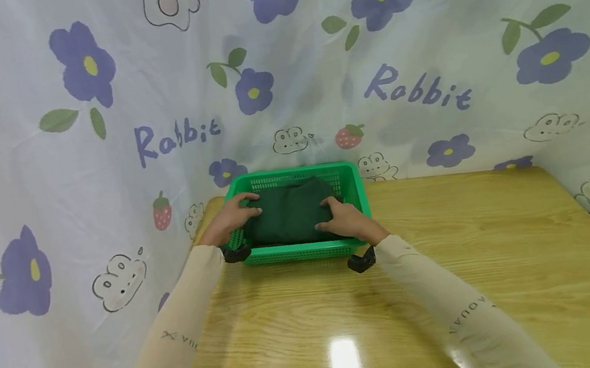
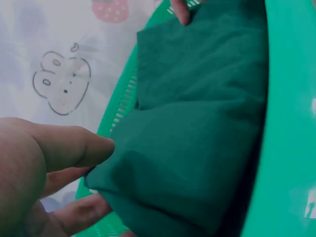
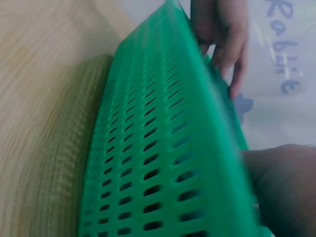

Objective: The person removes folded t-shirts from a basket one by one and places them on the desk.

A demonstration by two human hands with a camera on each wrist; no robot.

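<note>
A folded dark green cloth (image 1: pixel 291 213) lies inside a green plastic basket (image 1: pixel 306 251) with slotted walls. At the cloth's left end is my left hand (image 1: pixel 234 214), reaching over the rim. In the left wrist view its outstretched fingers (image 2: pixel 84 148) touch the cloth's edge, thumb and fingers apart. My right hand (image 1: pixel 348 219) rests at the cloth's right end, fingers spread on it; one fingertip (image 2: pixel 182 12) shows on the fabric in the left wrist view. The basket wall (image 3: pixel 148 148) hides most of the right hand in the right wrist view.
The basket stands on a wooden table (image 1: pixel 486 256) near its back left corner. A printed curtain (image 1: pixel 310 59) with flowers and rabbits hangs close behind and to the left. Each wrist carries a black mount (image 1: pixel 362 260).
</note>
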